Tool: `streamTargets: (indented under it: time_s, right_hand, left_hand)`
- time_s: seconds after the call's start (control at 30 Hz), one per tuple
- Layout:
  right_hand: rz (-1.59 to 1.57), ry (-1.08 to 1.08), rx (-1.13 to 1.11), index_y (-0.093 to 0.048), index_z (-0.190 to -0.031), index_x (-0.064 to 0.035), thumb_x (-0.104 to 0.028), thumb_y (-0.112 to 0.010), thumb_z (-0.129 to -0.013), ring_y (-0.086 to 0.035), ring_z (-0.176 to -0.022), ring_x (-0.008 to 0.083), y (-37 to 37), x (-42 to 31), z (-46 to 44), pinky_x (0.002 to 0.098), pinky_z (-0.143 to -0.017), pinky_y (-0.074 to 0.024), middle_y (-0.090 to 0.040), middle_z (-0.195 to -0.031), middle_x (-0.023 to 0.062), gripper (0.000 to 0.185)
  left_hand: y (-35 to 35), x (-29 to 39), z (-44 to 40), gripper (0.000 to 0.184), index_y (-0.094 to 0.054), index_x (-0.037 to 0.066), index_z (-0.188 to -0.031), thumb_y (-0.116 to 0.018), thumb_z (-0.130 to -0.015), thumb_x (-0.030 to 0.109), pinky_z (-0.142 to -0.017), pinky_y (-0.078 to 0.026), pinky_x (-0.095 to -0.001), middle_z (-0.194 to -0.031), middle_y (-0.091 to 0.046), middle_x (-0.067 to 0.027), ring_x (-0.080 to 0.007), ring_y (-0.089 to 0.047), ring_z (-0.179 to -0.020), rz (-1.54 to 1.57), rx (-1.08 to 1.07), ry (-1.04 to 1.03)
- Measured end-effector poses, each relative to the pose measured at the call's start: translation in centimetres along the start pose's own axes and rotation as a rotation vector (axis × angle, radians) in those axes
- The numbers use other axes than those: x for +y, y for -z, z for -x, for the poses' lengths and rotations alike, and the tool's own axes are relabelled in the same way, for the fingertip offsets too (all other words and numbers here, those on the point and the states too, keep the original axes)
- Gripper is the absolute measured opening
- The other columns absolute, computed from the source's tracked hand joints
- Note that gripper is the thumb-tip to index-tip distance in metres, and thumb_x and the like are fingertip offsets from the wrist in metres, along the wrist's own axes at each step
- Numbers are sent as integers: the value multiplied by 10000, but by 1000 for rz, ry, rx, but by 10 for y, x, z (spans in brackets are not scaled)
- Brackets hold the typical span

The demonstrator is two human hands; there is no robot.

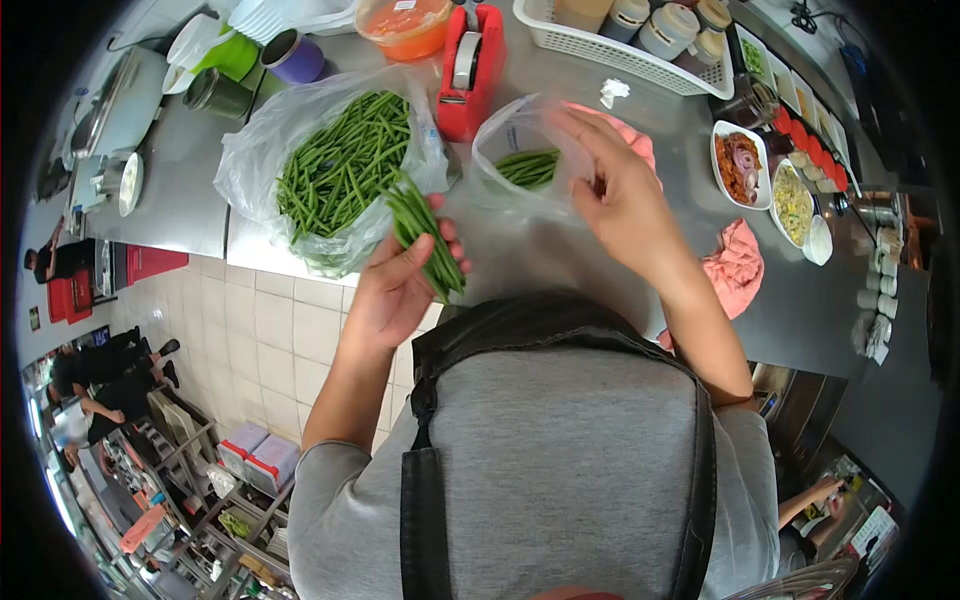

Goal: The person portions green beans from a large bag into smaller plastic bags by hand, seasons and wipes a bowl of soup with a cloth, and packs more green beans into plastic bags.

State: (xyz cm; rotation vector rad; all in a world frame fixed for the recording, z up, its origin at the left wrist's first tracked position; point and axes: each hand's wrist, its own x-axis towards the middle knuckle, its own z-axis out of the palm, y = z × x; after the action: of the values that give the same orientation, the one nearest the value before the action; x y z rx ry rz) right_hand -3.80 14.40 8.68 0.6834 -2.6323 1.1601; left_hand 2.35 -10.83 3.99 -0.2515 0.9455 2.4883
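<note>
1. Bundle of green beans (424,240) sits in the left hand (405,270), thumb and fingers closed around it, just beside the large plastic bag (245,170).
2. That bag, mouth open, bears a heap of loose green beans (340,165) on the steel counter (540,255).
3. Right hand (622,195) is at the edge of the small plastic bag (487,135), thumb and fingers spread apart, fingertips blurred; whether they grip the plastic, I cannot tell.
4. More green beans (528,168) lie inside the small bag.
5. Red tape dispenser (470,75) stands between and behind the bags.
6. Pink cloth (735,268) lies crumpled near the right forearm.
</note>
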Motion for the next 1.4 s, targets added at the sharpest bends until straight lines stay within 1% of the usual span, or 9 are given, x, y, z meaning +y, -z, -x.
streamTargets:
  time_s: [0.2, 0.47, 0.7, 0.83, 0.97, 1.17, 1.23, 1.33, 1.4]
  right_hand:
    - [-365, -269, -46, -467, -1350, -23, 108, -516, -745, -473, -630, 100, 7, -10, 12, 248, -594, -428, -562, -1198, 105, 621]
    - [-605, -461, -65, -496, -1315, -23, 99, -525, -722, -551, -728, 110, 12, 16, -6, 267, -631, -461, -579, -1013, 72, 606]
    - [-162, 10, 29, -577, -1127, 17, 79, -507, -666, -603, -1001, 350, -16, 5, -32, 416, -818, -488, -594, -1178, 141, 470]
    - [-143, 17, 2, -579, -1097, 7, 67, -510, -673, -602, -993, 335, -36, -4, -34, 417, -822, -489, -597, -1170, 118, 434]
    - [-173, -17, 8, -592, -1126, -19, 38, -533, -684, -606, -1005, 334, -28, 1, -34, 402, -844, -492, -604, -1163, 144, 450]
    - [-238, -168, -97, -565, -1268, -28, 58, -511, -708, -588, -726, 166, 3, 2, -30, 300, -676, -495, -592, -1228, 107, 569]
    - [-252, -184, -69, -564, -1272, -31, 56, -512, -713, -582, -705, 156, -4, 10, -28, 294, -652, -495, -593, -1221, 99, 569]
    - [-159, 61, 146, -557, -1280, -25, 59, -504, -725, -576, -654, 149, -9, 18, -23, 293, -614, -493, -640, -1080, 107, 564]
    - [-287, -194, -50, -542, -1303, -33, 52, -509, -747, -561, -600, 130, 15, 2, -19, 278, -574, -483, -656, -885, 104, 564]
  left_hand:
    - [-63, 28, -37, 481, -351, 40, -1367, -558, -943, 136, -904, -454, -387, -1083, -506, -78, -206, -542, -1001, -325, -325, -425]
    - [-79, -1, -122, 396, -380, -18, -1258, -549, -916, 87, -898, -445, -394, -1148, -551, -197, -331, -573, -1081, -1453, -407, -663]
    - [-61, 38, -150, 446, -448, -5, -1260, -573, -837, 63, -897, -461, -438, -1142, -601, -264, -395, -580, -1088, -2075, -454, -60]
    - [-66, 42, -160, 329, -631, 43, -1110, -615, -782, 65, -926, -471, -398, -1131, -647, -184, -316, -608, -1077, -2163, -850, 41]
    - [-98, 38, -145, 361, -630, 60, -1121, -629, -760, 59, -938, -462, -380, -1112, -659, -164, -314, -595, -1096, -2297, -667, 135]
    - [-83, 21, -156, 294, -633, 48, -1076, -561, -791, 36, -924, -450, -391, -1107, -647, -168, -340, -575, -1093, -2251, -583, -157]
    - [-64, 3, -151, 213, -671, 71, -1019, -553, -842, 85, -807, -492, -396, -954, -680, -150, -318, -636, -911, -1878, -438, -395]
    - [-62, 12, -155, 180, -658, 44, -990, -572, -849, 115, -801, -493, -376, -936, -678, -147, -304, -634, -898, -2121, -625, -497]
    - [-112, 40, -122, 281, -619, 31, -1096, -610, -819, 78, -862, -480, -361, -1025, -664, -136, -282, -625, -982, -2041, -533, -259]
